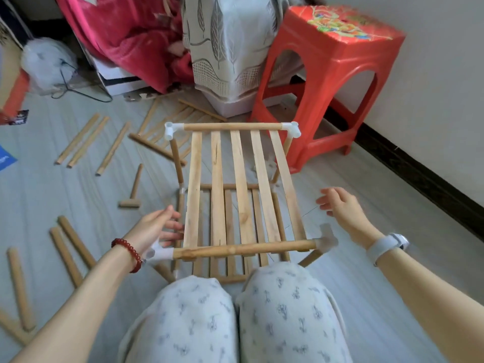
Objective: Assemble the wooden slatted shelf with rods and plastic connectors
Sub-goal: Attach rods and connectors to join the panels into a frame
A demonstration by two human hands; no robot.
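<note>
Several loose rods (68, 249) lie on the floor left of the half-built shelf (239, 195), with a small wooden mallet (132, 191) nearer its left side. Left hand (154, 226) (red bead bracelet at the wrist) is beside the shelf's left edge, fingers relaxed and seemingly touching the outer slat, though blur hides the contact. White plastic connectors (172, 131) cap the shelf's corners. Right hand (340, 205) hovers off the shelf's right edge, fingers spread, holding nothing. Behind the shelf's far right corner stands a red stool (332, 82).

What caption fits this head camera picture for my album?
Both open hands, left and right, flank the half-built slatted shelf on the floor, a red stool behind.
</note>
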